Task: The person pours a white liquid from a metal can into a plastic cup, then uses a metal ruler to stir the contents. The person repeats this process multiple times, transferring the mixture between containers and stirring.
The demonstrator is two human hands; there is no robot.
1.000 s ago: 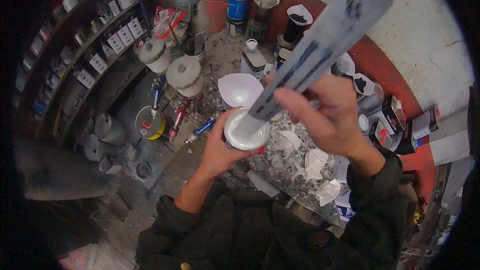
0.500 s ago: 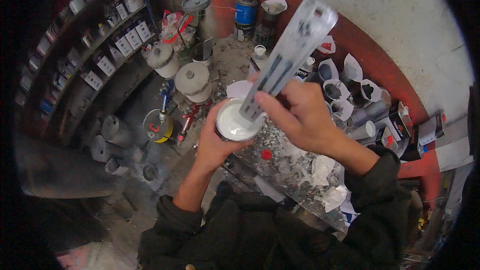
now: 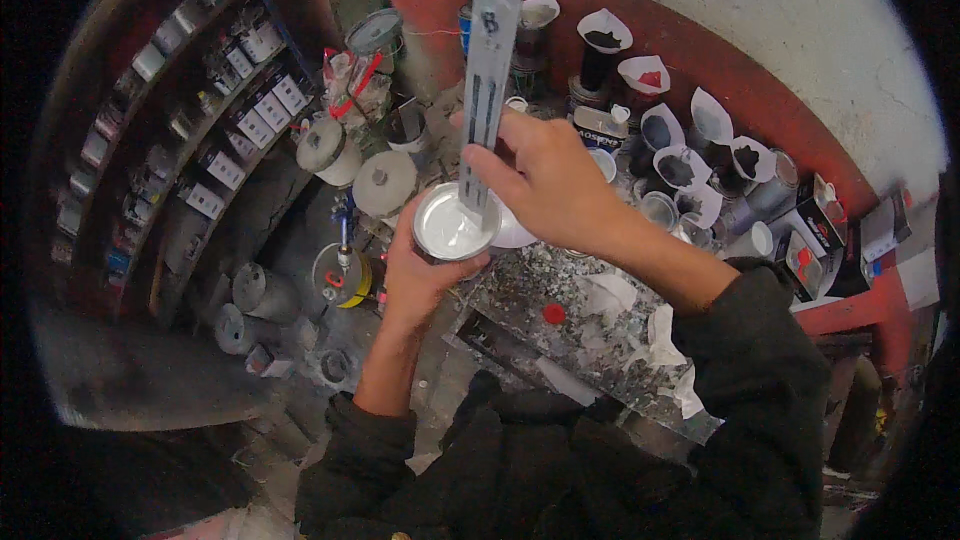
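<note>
My left hand [image 3: 418, 275] is closed around a cup [image 3: 445, 223] that holds white, glossy liquid. A long grey metal stick with slots [image 3: 493, 20] stands nearly upright, its lower end down in the liquid at the cup's right side. My right hand [image 3: 540, 175] grips this stick just above the cup, thumb pressed on its face. Partly hidden behind both, a pale paper cone [image 3: 515, 235] shows to the right of the cup. Below lie a red cap [image 3: 553, 313] and crumpled white papers [image 3: 665, 340] on the paint-spattered bench [image 3: 510, 295].
Lidded pots [image 3: 384, 183], spray guns [image 3: 342, 240] and a yellow-banded bucket [image 3: 355, 287] stand to the left, beside shelves [image 3: 160, 150] of tins. Containers topped with paper cones [image 3: 680, 168] crowd the back right along the red wall [image 3: 730, 75], with rectangular cans [image 3: 800, 275] at the right.
The stick has swung from leaning far to the right to nearly upright. My right hand has shifted up and leftward, and the cup in my left hand has moved left and slightly up.
</note>
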